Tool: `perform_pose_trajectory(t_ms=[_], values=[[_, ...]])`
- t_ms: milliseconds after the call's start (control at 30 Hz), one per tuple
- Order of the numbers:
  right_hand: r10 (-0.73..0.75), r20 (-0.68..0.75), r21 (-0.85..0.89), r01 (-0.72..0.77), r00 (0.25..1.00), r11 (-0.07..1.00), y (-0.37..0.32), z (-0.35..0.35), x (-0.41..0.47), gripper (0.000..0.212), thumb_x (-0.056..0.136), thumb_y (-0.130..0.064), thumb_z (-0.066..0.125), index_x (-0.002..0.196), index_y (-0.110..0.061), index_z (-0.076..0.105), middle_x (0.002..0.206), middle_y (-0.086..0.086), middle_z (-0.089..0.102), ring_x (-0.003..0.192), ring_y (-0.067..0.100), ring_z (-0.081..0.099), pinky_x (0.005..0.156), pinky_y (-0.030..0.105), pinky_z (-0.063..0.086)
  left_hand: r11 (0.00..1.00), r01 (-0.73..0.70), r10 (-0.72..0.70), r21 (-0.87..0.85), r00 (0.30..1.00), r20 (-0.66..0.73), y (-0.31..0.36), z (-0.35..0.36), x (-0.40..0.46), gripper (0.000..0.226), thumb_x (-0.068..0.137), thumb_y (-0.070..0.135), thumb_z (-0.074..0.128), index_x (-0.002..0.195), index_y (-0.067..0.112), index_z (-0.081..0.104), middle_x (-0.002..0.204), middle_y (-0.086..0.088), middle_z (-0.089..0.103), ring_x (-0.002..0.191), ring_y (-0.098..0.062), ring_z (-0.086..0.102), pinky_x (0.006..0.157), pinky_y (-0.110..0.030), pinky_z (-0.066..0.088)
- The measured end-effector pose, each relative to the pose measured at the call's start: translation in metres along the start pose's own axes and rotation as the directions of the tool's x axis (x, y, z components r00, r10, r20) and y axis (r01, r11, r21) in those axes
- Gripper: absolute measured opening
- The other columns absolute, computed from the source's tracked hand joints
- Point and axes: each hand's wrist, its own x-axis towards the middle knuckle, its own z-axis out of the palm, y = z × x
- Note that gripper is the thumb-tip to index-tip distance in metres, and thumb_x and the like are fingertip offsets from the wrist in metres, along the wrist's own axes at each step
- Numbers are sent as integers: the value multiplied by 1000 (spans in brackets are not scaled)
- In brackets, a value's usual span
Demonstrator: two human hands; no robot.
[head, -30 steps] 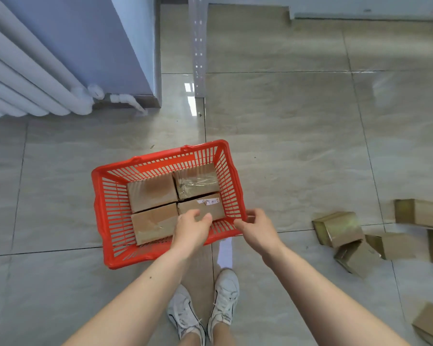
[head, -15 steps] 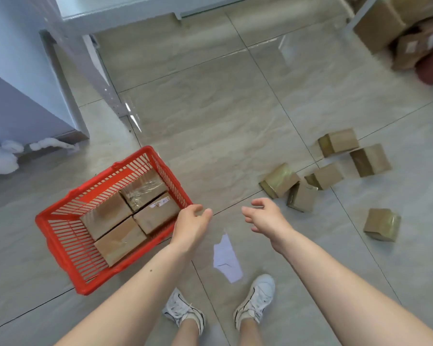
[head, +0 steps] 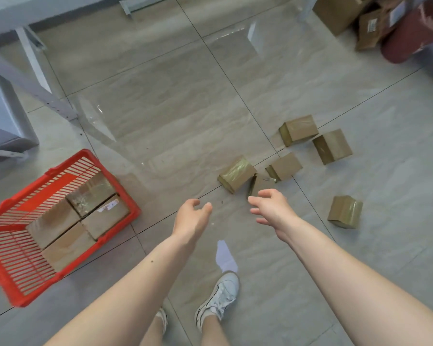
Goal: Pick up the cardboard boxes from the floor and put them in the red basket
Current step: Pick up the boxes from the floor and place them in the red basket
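The red basket [head: 125, 199] stands on the floor at the left with several cardboard boxes [head: 68, 247] packed inside. Several more small cardboard boxes lie scattered on the tiles at the right: a tape-wrapped one [head: 236, 174], one partly hidden behind my right hand [head: 258, 183], another [head: 284, 167] just beyond, and a lone box [head: 345, 211] further right. My left hand [head: 191, 218] is open and empty over the floor between basket and boxes. My right hand [head: 273, 208] is open, fingers spread, just short of the nearest boxes.
A grey metal shelf frame [head: 33, 88] stands at the upper left. Larger cartons [head: 340, 11] and a dark red roll [head: 410, 33] sit at the top right. A white scrap of paper [head: 225, 255] lies by my shoes [head: 223, 293].
Both hands have left the basket and moved right toward the scattered boxes. The view has swung right, so the basket now sits at the left edge.
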Motion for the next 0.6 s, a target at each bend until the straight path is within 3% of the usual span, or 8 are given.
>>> perform_pose_trajectory(t_ms=[100,267,400,533,600], values=[[6,-13,-2,-6,1000,1000,-4,-24,18,48,91,-19,62,135,-11,45,122,7,58,113,27,65,95,44,54,1000,18,-18,3,1000,4,13,26,4,55,94,34,58,142,11,44,142,-7,52,122,-32,58,106,-42,44],[10,-10,5,-10,1000,1000,-16,-46,49,51,91,-20,63,137,-11,44,112,2,57,114,26,63,96,45,54,1000,16,-16,16,1000,7,34,49,25,59,93,34,59,144,10,42,144,-9,51,123,-31,56,108,-44,43],[10,-14,-33,-11,1000,999,-34,-60,83,56,90,-27,63,140,-16,42,137,2,49,115,24,61,92,44,56,999,7,-7,32,1000,16,60,63,54,58,94,33,57,145,11,41,144,-6,50,125,-28,54,108,-44,42],[74,63,-109,-67,995,992,-50,-70,109,62,92,-29,61,146,-19,33,114,-3,52,109,24,65,87,45,59,999,-8,7,54,1000,24,78,73,83,59,94,36,57,145,12,41,150,-4,44,129,-27,51,108,-44,42],[118,93,-138,-105,989,985,-52,-75,124,65,93,-33,60,149,-20,29,128,0,53,103,24,66,83,44,60,998,-1,-1,64,999,32,83,79,97,59,93,37,57,145,13,41,150,-3,44,129,-27,51,108,-45,42]])
